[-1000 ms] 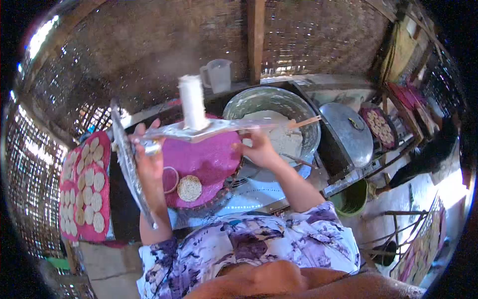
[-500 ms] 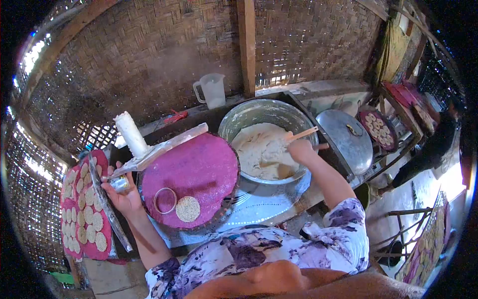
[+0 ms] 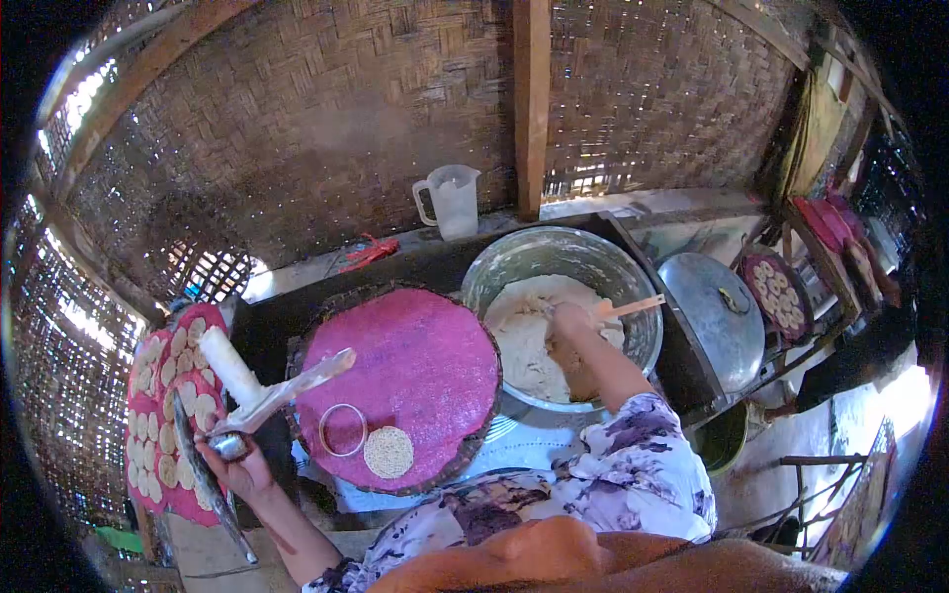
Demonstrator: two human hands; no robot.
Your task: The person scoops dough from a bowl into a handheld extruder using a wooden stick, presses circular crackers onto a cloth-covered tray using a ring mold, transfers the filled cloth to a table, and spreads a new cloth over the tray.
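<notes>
My left hand (image 3: pixel 243 472) is wrapped round a wooden press tool (image 3: pixel 272 400) with a white cylinder (image 3: pixel 229 366) standing up from it; a small metal can end (image 3: pixel 230 446) shows at the palm. A long thin wooden piece (image 3: pixel 208 474) hangs beside that hand. My right hand (image 3: pixel 571 328) reaches into the large metal basin (image 3: pixel 474 296) of pale dough (image 3: pixel 524 341), its fingers hidden. A wooden-handled utensil (image 3: pixel 633 305) lies at that hand. On the round pink cloth (image 3: pixel 415 346) are a ring (image 3: pixel 343 430) and one pale disc (image 3: pixel 388 453).
Behind the cloth stand a plastic jug (image 3: pixel 456 203) and a red bundle (image 3: pixel 368 253). Pale discs cover a pink cloth (image 3: pixel 203 504) at left. A metal lid (image 3: pixel 707 321) and a tray of discs (image 3: pixel 777 296) are at right, near a green bucket (image 3: pixel 722 440).
Both hands were at the wooden tool; my right hand has let go and moved into the basin. My left hand has carried the tool left and down, off most of the cloth.
</notes>
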